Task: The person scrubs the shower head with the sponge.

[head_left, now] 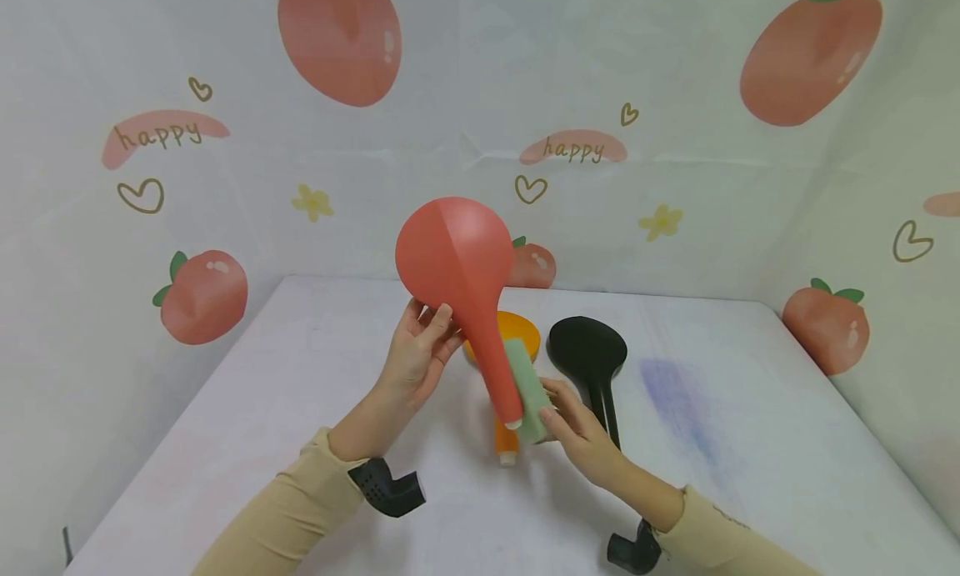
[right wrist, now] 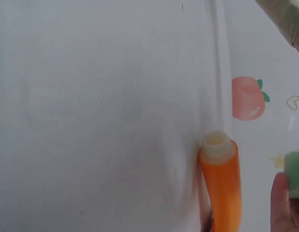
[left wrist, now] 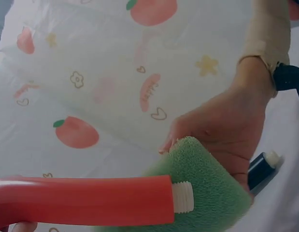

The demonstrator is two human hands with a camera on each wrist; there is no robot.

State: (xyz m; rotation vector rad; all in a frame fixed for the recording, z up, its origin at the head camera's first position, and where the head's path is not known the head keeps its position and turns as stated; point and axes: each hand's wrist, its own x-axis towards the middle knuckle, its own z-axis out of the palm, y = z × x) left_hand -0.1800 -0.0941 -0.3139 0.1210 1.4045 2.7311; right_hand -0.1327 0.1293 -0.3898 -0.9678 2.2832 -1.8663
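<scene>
A red shower head [head_left: 457, 251] is held up above the table, its round head at the upper left and its handle slanting down to the right. My left hand [head_left: 412, 359] holds it near where the head meets the handle. In my right hand [head_left: 581, 438] is a green sponge [head_left: 528, 397], gripped between thumb and fingers alongside the lower handle. The left wrist view shows the handle's white threaded end [left wrist: 184, 197] in front of the sponge [left wrist: 207, 188]; whether they touch I cannot tell. Only part of the sponge [right wrist: 295, 174] appears in the right wrist view.
An orange shower head [head_left: 525, 330] lies on the table behind the red one, partly covered by it. To its right lies a black shower head [head_left: 588, 343] with dark handles below it, partly hidden by my right hand. The white table [head_left: 360, 343] has a bluish smudge [head_left: 682, 405] at right.
</scene>
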